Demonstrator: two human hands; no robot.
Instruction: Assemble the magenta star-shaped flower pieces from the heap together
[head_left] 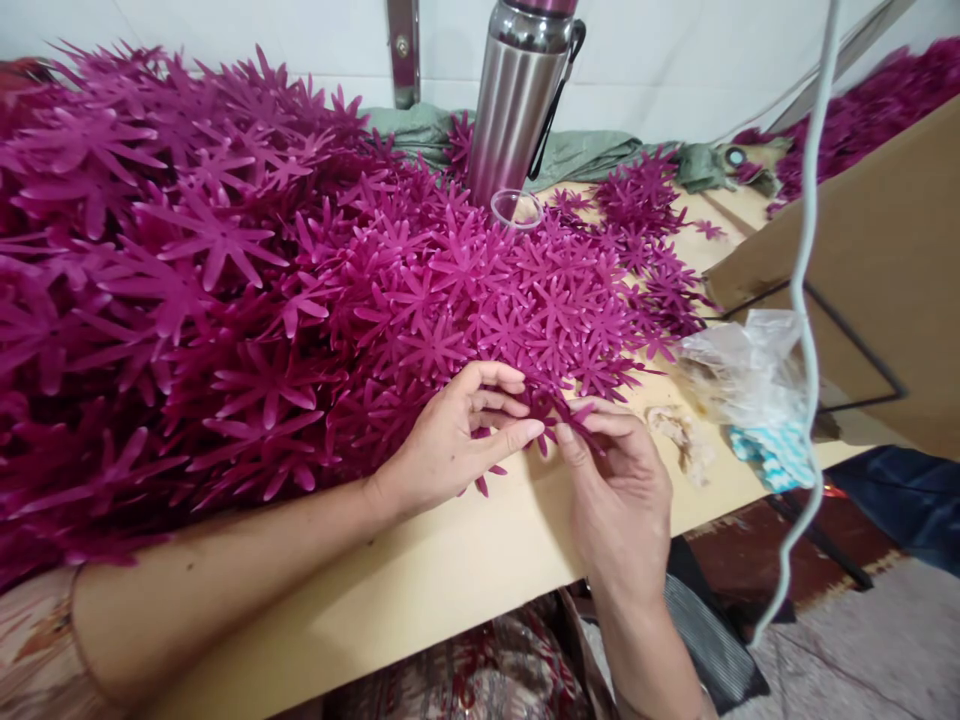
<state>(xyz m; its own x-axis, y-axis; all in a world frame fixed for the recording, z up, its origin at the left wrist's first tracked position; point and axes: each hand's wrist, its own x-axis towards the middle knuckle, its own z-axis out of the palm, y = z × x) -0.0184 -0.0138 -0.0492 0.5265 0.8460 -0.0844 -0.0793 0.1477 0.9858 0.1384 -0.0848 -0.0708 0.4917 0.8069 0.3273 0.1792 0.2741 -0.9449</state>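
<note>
Both hands meet at the near edge of a big heap of magenta artificial flower pieces (pixel 435 345), shaped like stars with narrow petals. My left hand (pixel 457 435) has its thumb and fingers closed around the left side of one magenta flower piece (pixel 546 408). Thumb and fingertips of my right hand (pixel 622 490) pinch the same piece from the right. Its petals poke out between the fingers, and its centre is partly hidden. Whether more than one layer is held, I cannot tell.
A steel thermos bottle (pixel 517 105) stands behind the heap, beside a clear plastic cup (pixel 517 208). A white cable (pixel 806 250) hangs at the right, before a cardboard box (pixel 870 260). Plastic wrapping (pixel 750 365) and a blue-white cloth (pixel 772 455) lie on the pale table (pixel 450 560).
</note>
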